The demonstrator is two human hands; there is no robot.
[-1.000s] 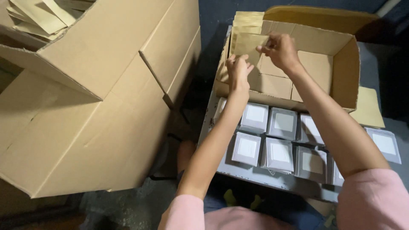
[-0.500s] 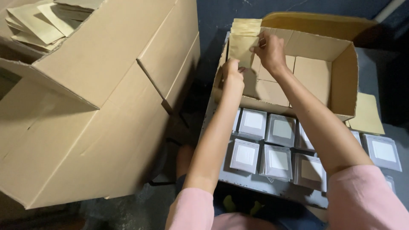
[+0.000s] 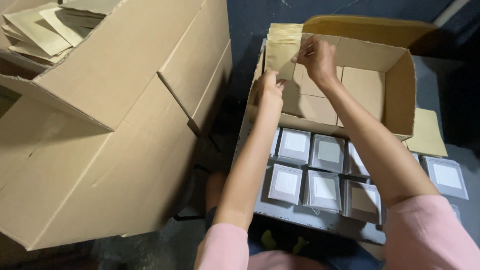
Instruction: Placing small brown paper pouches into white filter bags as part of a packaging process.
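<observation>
Hands had lifted: the left hand (image 3: pixel 270 89) and right hand (image 3: pixel 316 57), both closed on the brown paper bags (image 3: pixel 281 52), now held them higher above the open box (image 3: pixel 395 95).

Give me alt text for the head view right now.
Both hands hold a stack of tan paper envelopes upright in an open cardboard box: left hand at its base, right hand at its top edge. Silver square pouches lie in rows nearer the person; a large carton stands left.
</observation>
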